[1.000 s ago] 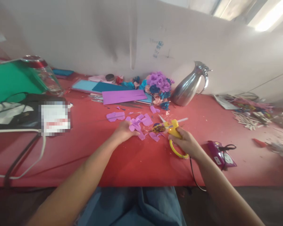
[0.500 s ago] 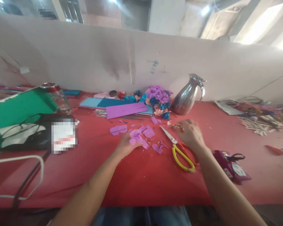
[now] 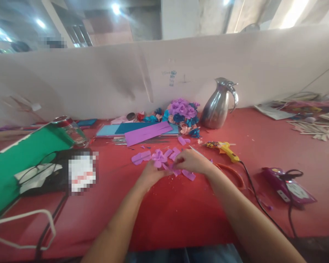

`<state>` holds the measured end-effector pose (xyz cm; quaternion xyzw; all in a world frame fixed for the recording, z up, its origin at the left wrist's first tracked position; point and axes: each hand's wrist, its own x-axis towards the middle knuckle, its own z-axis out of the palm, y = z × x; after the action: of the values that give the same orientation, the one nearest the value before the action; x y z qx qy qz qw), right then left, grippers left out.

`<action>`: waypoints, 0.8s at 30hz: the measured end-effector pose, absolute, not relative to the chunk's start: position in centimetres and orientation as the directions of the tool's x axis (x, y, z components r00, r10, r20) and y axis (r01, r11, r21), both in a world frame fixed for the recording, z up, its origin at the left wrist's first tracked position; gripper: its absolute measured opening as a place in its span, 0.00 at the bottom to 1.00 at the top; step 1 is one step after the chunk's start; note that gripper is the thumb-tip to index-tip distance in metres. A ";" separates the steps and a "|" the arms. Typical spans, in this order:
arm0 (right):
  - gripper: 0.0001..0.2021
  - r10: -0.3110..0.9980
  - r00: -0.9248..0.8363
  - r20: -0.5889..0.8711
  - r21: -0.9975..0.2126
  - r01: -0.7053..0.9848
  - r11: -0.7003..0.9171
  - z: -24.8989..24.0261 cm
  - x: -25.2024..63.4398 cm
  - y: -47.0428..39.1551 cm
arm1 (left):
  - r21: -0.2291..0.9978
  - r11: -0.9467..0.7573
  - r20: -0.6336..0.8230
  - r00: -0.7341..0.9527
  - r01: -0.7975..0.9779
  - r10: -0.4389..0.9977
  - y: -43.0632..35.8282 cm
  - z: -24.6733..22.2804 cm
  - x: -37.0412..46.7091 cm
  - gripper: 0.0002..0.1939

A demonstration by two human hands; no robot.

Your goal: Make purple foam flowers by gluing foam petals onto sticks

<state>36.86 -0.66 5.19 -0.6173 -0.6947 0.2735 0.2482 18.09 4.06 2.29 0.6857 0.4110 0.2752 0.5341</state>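
The left hand (image 3: 150, 176) grips the purple flower (image 3: 159, 157) over the table (image 3: 175, 219), ideally lightly, to spare its shape. The right hand (image 3: 192, 160) has curled fingers near loose petals (image 3: 189, 175); whether they pinch one cannot be told. A steady flower should help precise placement.

Purple flower (image 3: 159, 157) in the left hand (image 3: 150, 176), right hand (image 3: 193, 160) near loose purple pieces (image 3: 188, 175), yellow glue gun (image 3: 225, 149) farther right.

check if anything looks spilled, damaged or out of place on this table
Nothing looks spilled or damaged. Loose purple pieces lie scattered on the red table, slightly messy. The clear jar at left seems to lean, though lens distortion may explain that.
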 end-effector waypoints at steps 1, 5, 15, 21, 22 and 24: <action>0.07 0.998 -0.039 0.039 -0.724 0.687 0.055 5.2 37.2 -0.6 | 0.973 -0.046 -0.077 0.504 0.227 0.860 4.1 2.3 18.1 0.16; 0.09 0.954 0.272 0.126 -0.919 0.394 0.009 4.9 38.0 -0.1 | 0.989 0.132 -0.086 0.461 -0.069 0.883 4.4 2.4 18.1 0.15; 0.16 0.931 0.360 -0.068 -0.967 -0.252 0.027 3.5 37.7 -0.8 | 0.930 0.270 -0.150 0.411 -0.251 0.899 5.1 2.1 18.4 0.12; 0.15 0.926 0.369 -0.085 -0.960 -0.278 0.022 3.8 36.8 -0.8 | 0.916 0.289 -0.163 0.400 -0.278 0.902 5.0 2.2 18.4 0.13; 0.15 0.923 0.375 -0.088 -0.960 -0.280 0.023 3.8 36.7 -0.8 | 0.916 0.289 -0.161 0.404 -0.278 0.901 4.9 2.2 18.4 0.13; 0.15 0.915 0.392 -0.098 -0.956 -0.293 0.023 3.8 36.6 -0.8 | 0.920 0.281 -0.151 0.415 -0.273 0.897 4.8 2.2 18.4 0.12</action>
<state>36.56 -0.83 3.84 -0.5225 -0.2974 0.4640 0.6506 18.43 4.77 2.20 0.4395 0.3550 0.4080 0.7172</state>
